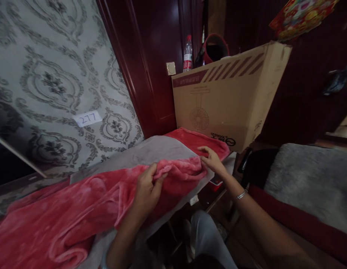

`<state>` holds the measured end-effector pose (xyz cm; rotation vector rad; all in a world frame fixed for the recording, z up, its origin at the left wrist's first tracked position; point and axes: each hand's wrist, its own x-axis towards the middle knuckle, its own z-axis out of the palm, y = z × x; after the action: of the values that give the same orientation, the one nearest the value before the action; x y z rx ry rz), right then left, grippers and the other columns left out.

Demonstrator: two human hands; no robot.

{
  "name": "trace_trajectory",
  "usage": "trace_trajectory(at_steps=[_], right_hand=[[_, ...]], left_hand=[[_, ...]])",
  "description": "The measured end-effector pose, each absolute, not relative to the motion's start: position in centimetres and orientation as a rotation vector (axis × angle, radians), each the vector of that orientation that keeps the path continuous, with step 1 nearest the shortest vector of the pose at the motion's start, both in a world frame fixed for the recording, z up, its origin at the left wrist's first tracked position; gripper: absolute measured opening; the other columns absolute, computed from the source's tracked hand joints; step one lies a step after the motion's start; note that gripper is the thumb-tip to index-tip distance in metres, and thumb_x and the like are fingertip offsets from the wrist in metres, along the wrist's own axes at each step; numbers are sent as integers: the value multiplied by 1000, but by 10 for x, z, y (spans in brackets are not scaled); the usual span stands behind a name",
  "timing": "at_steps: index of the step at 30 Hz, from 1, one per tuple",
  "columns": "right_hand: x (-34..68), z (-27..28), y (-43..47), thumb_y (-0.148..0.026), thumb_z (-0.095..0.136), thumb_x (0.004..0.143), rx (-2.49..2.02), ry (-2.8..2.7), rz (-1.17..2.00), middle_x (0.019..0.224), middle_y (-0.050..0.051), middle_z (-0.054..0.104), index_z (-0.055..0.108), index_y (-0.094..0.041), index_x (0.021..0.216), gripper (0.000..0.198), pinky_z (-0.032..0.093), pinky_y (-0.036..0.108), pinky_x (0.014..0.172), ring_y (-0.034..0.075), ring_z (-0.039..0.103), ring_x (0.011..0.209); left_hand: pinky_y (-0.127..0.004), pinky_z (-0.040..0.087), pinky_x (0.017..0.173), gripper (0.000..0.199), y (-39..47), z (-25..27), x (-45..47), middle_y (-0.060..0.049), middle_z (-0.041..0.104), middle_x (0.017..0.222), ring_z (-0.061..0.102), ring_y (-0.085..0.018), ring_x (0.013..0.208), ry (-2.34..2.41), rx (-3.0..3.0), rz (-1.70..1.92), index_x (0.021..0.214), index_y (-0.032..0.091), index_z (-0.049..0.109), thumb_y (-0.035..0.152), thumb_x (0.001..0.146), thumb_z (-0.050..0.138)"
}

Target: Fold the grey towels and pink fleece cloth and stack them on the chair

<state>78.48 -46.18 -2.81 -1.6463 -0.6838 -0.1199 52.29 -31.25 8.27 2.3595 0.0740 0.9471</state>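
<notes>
A pink-red plush blanket (78,198) lies bunched and folded along a narrow surface with a grey cover. My left hand (147,190) is closed on a gathered fold of it, the thumb pressing the edge against the fingers. At the far end of that fold, my right hand (212,160) has its thumb at the blanket's corner, the index finger stretched out above. The edge runs between both hands. Beyond them, another red part of the fabric (201,142) lies flat against a carton.
A large cardboard carton (224,101) stands at the far end, with a plastic bottle (187,54) behind its top edge. Grey cloth (151,149) covers the surface along the patterned wall. A chair with a grey fluffy cover (310,186) is on the right.
</notes>
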Motion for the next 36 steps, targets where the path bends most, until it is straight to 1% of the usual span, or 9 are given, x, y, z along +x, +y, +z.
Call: trace_trajectory(at_steps=[6, 10, 13, 18, 21, 25, 28, 32, 36], right_hand=[[826, -75, -452, -14, 65, 59, -1789, -651, 33, 121, 11, 71, 69, -19, 112, 54, 53, 38, 95, 24, 67, 105], [839, -77, -432, -8, 63, 57, -1845, -648, 56, 109, 7, 76, 76, -21, 98, 45, 53, 33, 94, 23, 70, 100], [858, -70, -424, -9, 59, 66, -1884, -566, 19, 94, 8, 77, 77, -19, 83, 27, 53, 34, 92, 24, 70, 95], [890, -46, -427, -24, 61, 91, -1895, -421, -41, 102, 8, 73, 70, -14, 101, 17, 56, 37, 84, 19, 69, 91], [894, -28, -431, -34, 67, 91, -1893, -454, -15, 97, 5, 73, 70, -14, 99, 23, 57, 37, 81, 18, 69, 85], [863, 0, -440, -27, 67, 81, -1853, -553, -48, 90, 10, 75, 77, -15, 89, 17, 53, 43, 95, 25, 70, 93], [807, 24, -448, -36, 62, 86, -1725, -758, -61, 113, 8, 74, 73, -22, 112, 32, 50, 41, 102, 24, 67, 111], [717, 49, -454, -56, 68, 84, -1413, -1301, 109, 136, 10, 63, 49, -28, 146, 71, 50, 47, 103, 28, 59, 125], [676, 57, -452, -59, 66, 83, -1505, -1343, 35, 114, 8, 74, 71, -25, 119, 49, 56, 42, 93, 27, 70, 103]], left_hand=[[-24, 37, 59, 24, -317, 84, 518, 4, 52, 64, 49, -12, 60, -20, 2386, 934, 70, 21, 51, 31, 92, 53], [-24, 41, 60, 20, -316, 88, 508, 3, 55, 65, 53, -13, 61, -37, 2395, 975, 72, 21, 54, 26, 91, 52], [-25, 48, 66, 14, -316, 95, 492, 0, 66, 76, 62, -16, 70, -164, 2372, 1058, 82, 21, 62, 21, 88, 49], [-23, 49, 69, 17, -318, 103, 484, 2, 68, 77, 63, -14, 71, -126, 2273, 1062, 85, 21, 66, 15, 85, 51], [-24, 48, 71, 14, -315, 100, 501, 1, 68, 79, 62, -15, 74, 62, 2105, 937, 86, 20, 67, 23, 89, 54], [-25, 47, 70, 20, -305, 91, 527, 1, 67, 77, 61, -16, 75, 188, 2012, 902, 82, 18, 66, 33, 89, 56], [-27, 48, 73, 22, -307, 86, 540, -1, 68, 80, 62, -17, 79, 177, 1994, 864, 80, 18, 66, 33, 90, 55], [-29, 50, 82, 19, -329, 87, 547, -2, 72, 86, 66, -18, 86, 78, 2014, 821, 91, 19, 69, 30, 92, 53], [-32, 52, 85, 24, -344, 84, 540, -4, 73, 96, 68, -20, 89, 51, 2161, 815, 109, 20, 67, 33, 95, 53]])
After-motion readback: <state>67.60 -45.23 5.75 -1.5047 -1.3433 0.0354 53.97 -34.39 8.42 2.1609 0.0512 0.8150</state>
